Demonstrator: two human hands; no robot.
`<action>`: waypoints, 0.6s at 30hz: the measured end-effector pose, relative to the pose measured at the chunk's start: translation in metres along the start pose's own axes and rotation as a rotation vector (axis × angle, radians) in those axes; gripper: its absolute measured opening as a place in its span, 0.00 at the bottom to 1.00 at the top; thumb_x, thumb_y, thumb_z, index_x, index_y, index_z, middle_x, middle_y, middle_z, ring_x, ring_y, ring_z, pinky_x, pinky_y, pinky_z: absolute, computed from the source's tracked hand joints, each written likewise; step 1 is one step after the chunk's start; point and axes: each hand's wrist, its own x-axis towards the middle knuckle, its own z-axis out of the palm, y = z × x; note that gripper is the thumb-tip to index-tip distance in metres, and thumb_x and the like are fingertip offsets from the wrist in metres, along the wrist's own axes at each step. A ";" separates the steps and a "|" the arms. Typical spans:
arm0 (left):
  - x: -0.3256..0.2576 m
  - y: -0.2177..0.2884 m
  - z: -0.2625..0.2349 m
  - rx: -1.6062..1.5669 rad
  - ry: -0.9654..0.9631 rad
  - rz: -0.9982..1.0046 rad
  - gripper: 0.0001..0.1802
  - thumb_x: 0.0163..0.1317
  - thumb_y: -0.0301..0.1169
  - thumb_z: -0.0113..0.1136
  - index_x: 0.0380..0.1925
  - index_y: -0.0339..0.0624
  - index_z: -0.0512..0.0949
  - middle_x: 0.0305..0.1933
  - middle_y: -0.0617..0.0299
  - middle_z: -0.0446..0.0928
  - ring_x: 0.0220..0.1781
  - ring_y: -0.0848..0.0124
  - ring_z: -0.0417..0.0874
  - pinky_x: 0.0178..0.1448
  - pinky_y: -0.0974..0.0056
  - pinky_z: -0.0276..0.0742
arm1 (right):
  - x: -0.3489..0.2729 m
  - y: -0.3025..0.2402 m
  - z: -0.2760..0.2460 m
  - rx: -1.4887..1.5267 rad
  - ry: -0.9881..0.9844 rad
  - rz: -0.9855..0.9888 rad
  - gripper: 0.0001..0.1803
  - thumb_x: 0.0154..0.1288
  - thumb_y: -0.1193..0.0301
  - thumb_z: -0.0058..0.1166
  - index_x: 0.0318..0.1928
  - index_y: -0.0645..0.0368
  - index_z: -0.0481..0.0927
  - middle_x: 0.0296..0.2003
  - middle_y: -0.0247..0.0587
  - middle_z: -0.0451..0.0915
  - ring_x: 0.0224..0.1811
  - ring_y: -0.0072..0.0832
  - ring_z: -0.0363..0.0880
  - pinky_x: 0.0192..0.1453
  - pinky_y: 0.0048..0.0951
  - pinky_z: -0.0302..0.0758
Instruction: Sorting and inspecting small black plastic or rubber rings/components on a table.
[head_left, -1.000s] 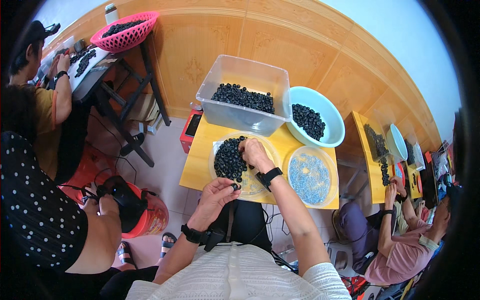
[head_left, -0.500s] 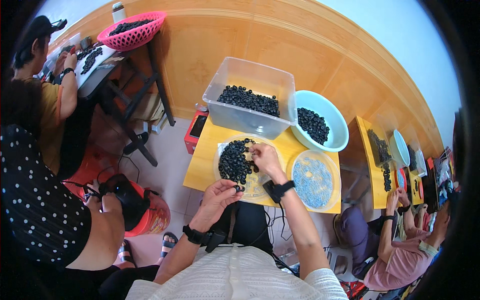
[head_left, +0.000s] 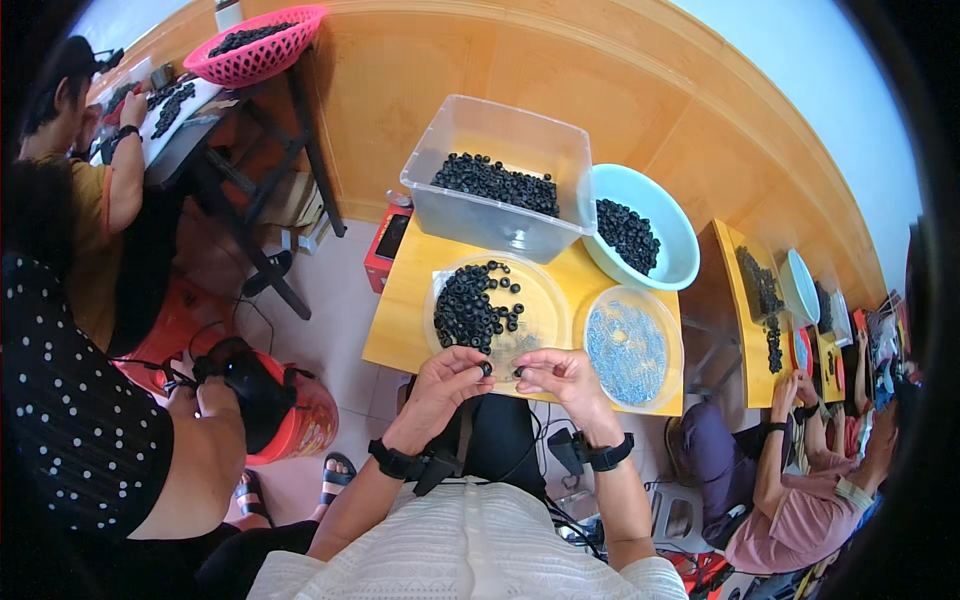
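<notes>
My left hand (head_left: 446, 392) pinches a small black ring-shaped part (head_left: 486, 369) between thumb and fingertips. Facing it across a small gap, my right hand (head_left: 572, 388) grips another small black round part (head_left: 519, 373). Both hands are over the near edge of a shallow round clear dish (head_left: 543, 302). Black rings (head_left: 465, 308) are heaped on the dish's left side, with a few strewn toward its middle. Beside my right hand, a second round dish (head_left: 677, 350) contains many tiny bluish pieces (head_left: 625, 350), too small to make out.
On the yellow table (head_left: 395, 338), a clear plastic bin (head_left: 500, 232) and a light-blue basin (head_left: 682, 262) hold more black parts. A red box (head_left: 380, 262) stands at the left. People work on both sides; a red bucket (head_left: 315, 420) is at lower left.
My right hand has moved from the heap back toward me, carrying a small black part, and now meets my left hand. The heap's right side is more scattered. The view has shifted slightly.
</notes>
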 end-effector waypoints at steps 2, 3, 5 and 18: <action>0.001 0.000 0.001 -0.004 -0.004 0.008 0.08 0.59 0.21 0.53 0.40 0.39 0.74 0.40 0.57 0.78 0.39 0.71 0.80 0.45 0.68 0.78 | -0.001 0.000 0.008 -0.041 0.022 -0.094 0.09 0.58 0.80 0.53 0.40 0.67 0.78 0.33 0.38 0.80 0.32 0.20 0.78 0.39 0.20 0.76; 0.001 0.000 0.002 -0.003 -0.008 0.003 0.08 0.59 0.21 0.53 0.40 0.39 0.74 0.40 0.57 0.78 0.39 0.71 0.80 0.45 0.68 0.78 | -0.001 0.002 0.010 -0.038 0.029 -0.095 0.09 0.58 0.80 0.53 0.40 0.67 0.78 0.33 0.38 0.80 0.32 0.20 0.78 0.39 0.20 0.76; 0.001 0.000 0.002 0.006 -0.019 0.006 0.09 0.59 0.21 0.53 0.40 0.38 0.74 0.39 0.58 0.78 0.38 0.71 0.81 0.45 0.68 0.78 | 0.000 0.008 0.016 -0.253 0.128 -0.226 0.09 0.56 0.81 0.54 0.39 0.66 0.79 0.30 0.38 0.80 0.30 0.22 0.78 0.36 0.21 0.74; 0.003 -0.002 0.006 0.126 -0.026 0.069 0.09 0.55 0.19 0.57 0.38 0.37 0.75 0.38 0.60 0.78 0.39 0.74 0.79 0.46 0.69 0.77 | -0.009 -0.006 0.039 -0.675 0.230 -0.555 0.09 0.52 0.83 0.53 0.36 0.65 0.80 0.27 0.44 0.78 0.28 0.31 0.78 0.32 0.25 0.73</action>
